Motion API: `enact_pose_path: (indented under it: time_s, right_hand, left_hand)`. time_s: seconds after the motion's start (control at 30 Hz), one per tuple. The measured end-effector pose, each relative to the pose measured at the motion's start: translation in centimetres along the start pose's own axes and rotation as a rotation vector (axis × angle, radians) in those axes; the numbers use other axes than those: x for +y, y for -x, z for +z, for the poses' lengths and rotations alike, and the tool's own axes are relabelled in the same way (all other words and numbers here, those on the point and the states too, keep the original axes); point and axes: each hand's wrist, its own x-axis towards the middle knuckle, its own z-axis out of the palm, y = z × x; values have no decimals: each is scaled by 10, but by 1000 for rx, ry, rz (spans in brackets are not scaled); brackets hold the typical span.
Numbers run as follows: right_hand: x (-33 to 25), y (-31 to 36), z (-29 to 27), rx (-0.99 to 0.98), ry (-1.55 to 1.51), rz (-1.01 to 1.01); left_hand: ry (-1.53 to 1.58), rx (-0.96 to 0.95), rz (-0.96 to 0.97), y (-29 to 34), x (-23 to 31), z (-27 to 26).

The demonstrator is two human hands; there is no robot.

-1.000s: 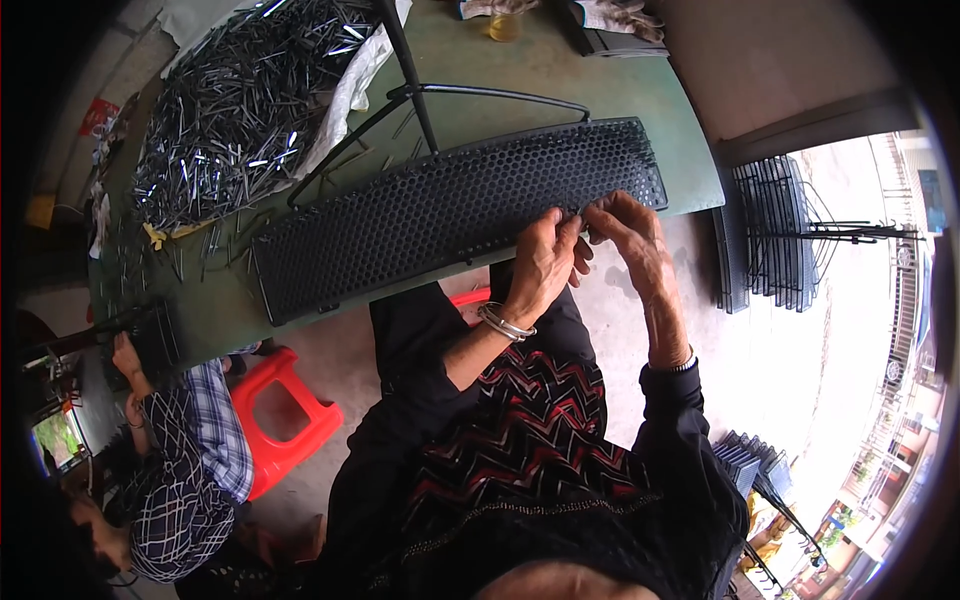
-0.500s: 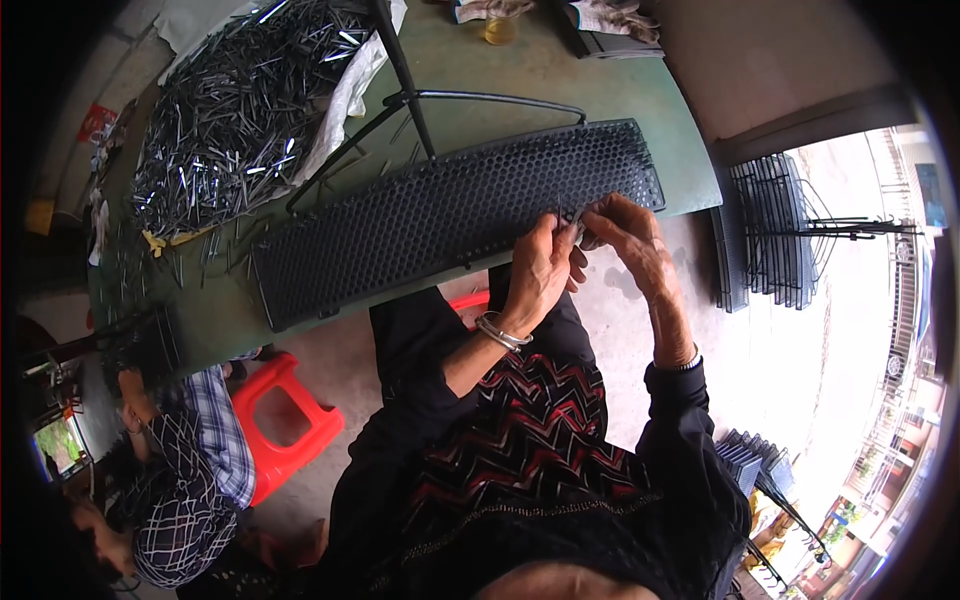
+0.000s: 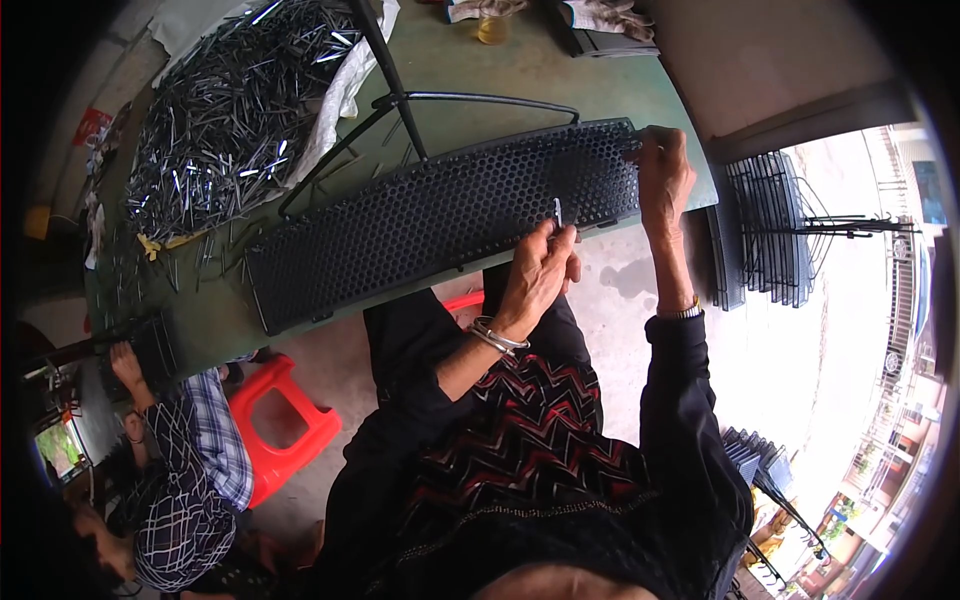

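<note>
A long black perforated panel (image 3: pixel 440 205) lies along the near edge of the green table, with a black metal tube frame (image 3: pixel 480 97) behind it. My left hand (image 3: pixel 538 275) is closed at the panel's near edge, pinching a small shiny strip (image 3: pixel 558 212) that sticks up past the fingertips. At the panel's right end my right hand (image 3: pixel 664 185) is closed, its fingertips against the corner. Whatever those fingers pinch is too small and dark to make out. A big heap of thin black strips (image 3: pixel 240 120) lies on a white sack at the far left.
Loose strips are scattered on the green table (image 3: pixel 210 325) beside the heap. Work gloves (image 3: pixel 610 18) and a glass of yellowish liquid (image 3: pixel 492 30) stand at the back. A red stool (image 3: pixel 320 430) and another person (image 3: pixel 185 500) are at left. Black racks (image 3: pixel 775 230) stack at right.
My right hand has moved away from my left, up and right to the panel's end corner. My left hand stays near the front edge, a strip now showing upright in it.
</note>
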Motion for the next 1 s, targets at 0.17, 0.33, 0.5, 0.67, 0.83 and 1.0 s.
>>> enact_pose_path:
  time_s: [0.17, 0.33, 0.5, 0.67, 0.83, 1.0]
  right_hand:
    - [8, -2, 5, -18, 98, -35]
    - [24, -6, 3, -15, 206, -149]
    - [11, -9, -5, -123, 83, -175]
    - [16, -11, -9, -184, 151, -211]
    - [11, -11, -10, -220, 154, -235]
    - [13, -13, -6, -218, 147, -153]
  left_hand:
    - [7, 34, -8, 3, 2, 3]
    - [-27, 15, 10, 4, 3, 3]
    - [42, 11, 31, 6, 1, 4]
    - [17, 19, 22, 8, 1, 4]
    - [17, -3, 64, 8, 1, 5]
    - [97, -50, 27, 6, -6, 0]
